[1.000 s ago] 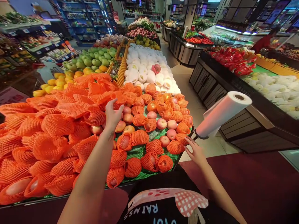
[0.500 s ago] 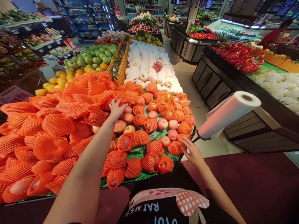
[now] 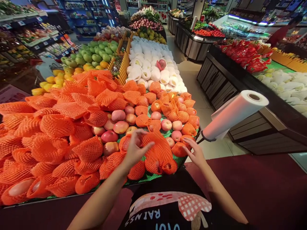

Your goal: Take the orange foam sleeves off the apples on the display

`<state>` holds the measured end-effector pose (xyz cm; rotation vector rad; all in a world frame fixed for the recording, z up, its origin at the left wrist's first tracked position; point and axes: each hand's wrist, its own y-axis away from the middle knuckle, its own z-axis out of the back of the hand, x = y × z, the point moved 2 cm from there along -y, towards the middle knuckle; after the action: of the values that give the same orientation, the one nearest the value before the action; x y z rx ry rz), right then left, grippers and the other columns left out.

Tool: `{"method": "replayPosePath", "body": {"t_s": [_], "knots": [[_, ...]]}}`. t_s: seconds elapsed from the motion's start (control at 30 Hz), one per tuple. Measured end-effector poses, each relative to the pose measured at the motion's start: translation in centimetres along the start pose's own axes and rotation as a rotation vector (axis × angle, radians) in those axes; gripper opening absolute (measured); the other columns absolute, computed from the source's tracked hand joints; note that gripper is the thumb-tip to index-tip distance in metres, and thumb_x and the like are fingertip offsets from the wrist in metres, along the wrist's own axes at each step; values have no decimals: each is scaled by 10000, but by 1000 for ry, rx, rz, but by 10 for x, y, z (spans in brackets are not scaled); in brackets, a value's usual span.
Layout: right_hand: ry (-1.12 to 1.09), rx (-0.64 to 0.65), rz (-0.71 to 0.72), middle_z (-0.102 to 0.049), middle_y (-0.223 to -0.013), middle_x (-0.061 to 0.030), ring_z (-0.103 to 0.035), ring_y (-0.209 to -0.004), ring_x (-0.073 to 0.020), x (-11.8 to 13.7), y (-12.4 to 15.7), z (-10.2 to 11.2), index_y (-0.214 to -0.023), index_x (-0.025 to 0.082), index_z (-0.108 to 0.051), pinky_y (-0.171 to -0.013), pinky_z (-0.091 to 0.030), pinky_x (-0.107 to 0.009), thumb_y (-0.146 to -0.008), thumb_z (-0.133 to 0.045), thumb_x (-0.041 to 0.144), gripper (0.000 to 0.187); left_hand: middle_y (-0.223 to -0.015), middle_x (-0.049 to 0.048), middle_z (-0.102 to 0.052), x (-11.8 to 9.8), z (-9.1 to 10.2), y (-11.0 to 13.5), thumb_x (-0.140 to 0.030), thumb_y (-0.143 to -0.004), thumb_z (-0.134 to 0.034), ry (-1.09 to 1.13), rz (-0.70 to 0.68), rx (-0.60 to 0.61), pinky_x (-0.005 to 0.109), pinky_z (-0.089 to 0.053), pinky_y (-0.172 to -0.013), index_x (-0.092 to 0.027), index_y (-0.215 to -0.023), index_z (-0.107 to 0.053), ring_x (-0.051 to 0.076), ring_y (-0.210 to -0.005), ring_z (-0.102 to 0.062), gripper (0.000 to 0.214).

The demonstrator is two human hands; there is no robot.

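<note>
A produce stand (image 3: pixel 153 179) lined with green mesh is heaped with apples (image 3: pixel 120 126), many of them in orange foam nets (image 3: pixel 55 126). My left hand (image 3: pixel 134 150) hovers over the front of the stand, fingers pinched on an empty orange foam net (image 3: pixel 157 145) lifted above the fruit. My right hand (image 3: pixel 196 153) is at the stand's front right corner, fingers spread and holding nothing, its tips by a netted apple (image 3: pixel 179 148).
A roll of plastic bags (image 3: pixel 233 113) sticks out on a holder at the stand's right corner. Behind are white-netted fruit (image 3: pixel 151 67), green apples (image 3: pixel 94 56) and yellow fruit (image 3: pixel 51 81). An aisle (image 3: pixel 192 83) runs right of the stand, then dark display counters (image 3: pixel 223 89).
My left hand has pulled back from the middle of the apple pile to the front and now holds a lifted orange net. My right hand has barely moved.
</note>
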<state>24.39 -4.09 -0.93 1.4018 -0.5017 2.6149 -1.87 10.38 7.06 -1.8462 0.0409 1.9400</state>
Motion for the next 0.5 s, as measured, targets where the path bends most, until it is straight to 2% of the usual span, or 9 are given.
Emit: {"method": "replayPosePath", "body": {"t_s": [0.07, 0.13, 0.2, 0.27, 0.37, 0.43, 0.5], "knots": [[-272, 113, -44, -654, -1334, -90, -627, -1212, -253, 21, -9, -14, -1291, 282, -634, -1043, -497, -444, -987, -526, 484, 381, -1020, 25, -612, 5, -17, 29, -389, -725, -838, 80, 121, 178, 294, -499, -909, -234, -1028, -590, 165, -994, -596, 421], [-519, 262, -71, -651, -1331, -89, -650, -1154, -247, 40, -14, -28, -1323, 291, -606, -981, -519, -422, -966, -520, 576, 465, -957, 25, -632, 14, -30, 51, -405, -728, -834, 125, 263, 313, 282, -496, -844, -219, -963, -625, 163, -925, -603, 366], [-645, 396, -65, -678, -1246, -90, -656, -1094, -244, 54, -15, -38, -1245, 267, -651, -944, -515, -402, -897, -592, 640, 513, -830, 1, -613, 23, -36, 63, -449, -732, -821, 164, 404, 362, 247, -460, -697, -206, -880, -619, 135, -764, -576, 348], [-640, 462, -62, -701, -1040, -70, -646, -962, -221, 60, -16, -44, -1039, 229, -710, -881, -505, -367, -807, -702, 642, 474, -717, -28, -563, 28, -38, 69, -499, -743, -795, 195, 501, 348, 227, -388, -590, -204, -825, -596, 108, -634, -511, 365], [-575, 495, -128, -607, -773, -9, -542, -728, -161, 55, -16, -46, -774, 205, -653, -712, -452, -300, -726, -791, 594, 416, -730, -13, -575, 25, -33, 68, -505, -757, -779, 196, 501, 297, 245, -398, -630, -202, -752, -582, 123, -673, -524, 362], [-599, 526, -208, -515, -673, 20, -453, -628, -136, 48, -16, -44, -686, 206, -583, -630, -398, -276, -717, -792, 592, 440, -823, 16, -608, 18, -27, 66, -480, -768, -781, 218, 425, 261, 267, -429, -739, -196, -711, -584, 148, -800, -557, 350], [-694, 519, -281, -464, -645, 21, -435, -611, -142, 43, -14, -42, -629, 213, -506, -615, -394, -282, -706, -765, 648, 512, -831, 20, -597, 13, -23, 67, -482, -781, -771, 302, 378, 265, 272, -426, -796, -192, -692, -572, 155, -854, -552, 363]]}}
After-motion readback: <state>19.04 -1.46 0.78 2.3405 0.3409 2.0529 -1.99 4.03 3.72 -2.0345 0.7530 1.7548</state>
